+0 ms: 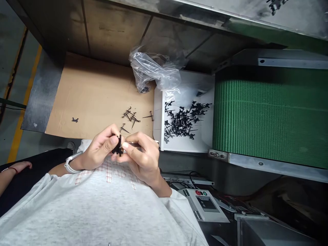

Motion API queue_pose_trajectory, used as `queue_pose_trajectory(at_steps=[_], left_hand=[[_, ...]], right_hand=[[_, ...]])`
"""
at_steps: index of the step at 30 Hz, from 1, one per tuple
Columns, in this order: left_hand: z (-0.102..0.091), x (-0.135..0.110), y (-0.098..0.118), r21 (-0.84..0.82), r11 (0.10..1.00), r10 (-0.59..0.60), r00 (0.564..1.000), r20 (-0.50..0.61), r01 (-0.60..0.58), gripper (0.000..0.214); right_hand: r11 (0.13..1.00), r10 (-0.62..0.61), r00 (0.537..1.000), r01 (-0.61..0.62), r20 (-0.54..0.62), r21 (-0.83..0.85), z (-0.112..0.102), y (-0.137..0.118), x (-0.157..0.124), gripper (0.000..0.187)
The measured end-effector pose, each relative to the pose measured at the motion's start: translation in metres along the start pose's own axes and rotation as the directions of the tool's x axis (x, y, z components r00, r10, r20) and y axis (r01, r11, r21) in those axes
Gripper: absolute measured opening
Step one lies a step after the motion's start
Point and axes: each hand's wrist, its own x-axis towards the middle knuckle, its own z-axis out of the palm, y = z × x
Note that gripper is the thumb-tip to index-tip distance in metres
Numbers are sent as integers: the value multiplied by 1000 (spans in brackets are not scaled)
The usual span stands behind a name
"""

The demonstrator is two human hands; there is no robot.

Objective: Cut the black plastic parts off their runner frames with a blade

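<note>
**Entry one: the hands?**
Left hand (pixel 99 148) and right hand (pixel 143 158), together in front of the chest. Fingertips of both are clamped on one small black plastic part (pixel 119 145), which stands upright between them. A white wristband (pixel 71 164) circles the left wrist. A thin silvery piece (pixel 133 145) shows by the right hand, too small to identify.

**Entry two: nearest stock?**
One white tray (pixel 157 116), just beyond the right hand, holding a heap of black pronged parts (pixel 183 119). Beside the tray, a small scatter of loose black parts (pixel 130 116) lies on a flattened cardboard sheet (pixel 89 95), close above the left hand. One lone piece (pixel 74 120) sits well apart from that scatter.

**Entry three: surroundings?**
One crumpled clear plastic bag (pixel 153 68), lying across the tray's corner and the cardboard. One green ribbed conveyor belt (pixel 246 119), running alongside the tray. One control box with red and green buttons (pixel 205 205), near the right elbow. Pale grey T-shirt (pixel 77 212) on the person, filling the foreground.

**Entry four: other people?**
One hand (pixel 19 166) with a thin red bracelet, on dark trousers at the far left, well apart from the work.
</note>
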Motion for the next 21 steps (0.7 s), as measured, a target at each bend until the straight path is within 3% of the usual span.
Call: queue_pose_trajectory(at_steps=[3, 8, 16, 21], left_hand=[[1, 1, 2, 3, 1000, 10, 1000, 14, -10, 28], [4, 2, 6, 9, 1000, -3, 1000, 2, 3, 30], [3, 1, 5, 31, 999, -20, 1000, -3, 20, 30], [3, 2, 4, 12, 1000, -8, 1000, -5, 8, 28]], right_hand=[[999, 2, 1000, -1, -13, 35, 1, 0, 0, 25], [998, 33, 999, -32, -14, 56, -1, 1, 1, 36], [1000, 10, 999, -10, 33, 2, -4, -1, 2, 15], [1000, -6, 1000, 6, 15, -30, -3, -2, 2, 15]])
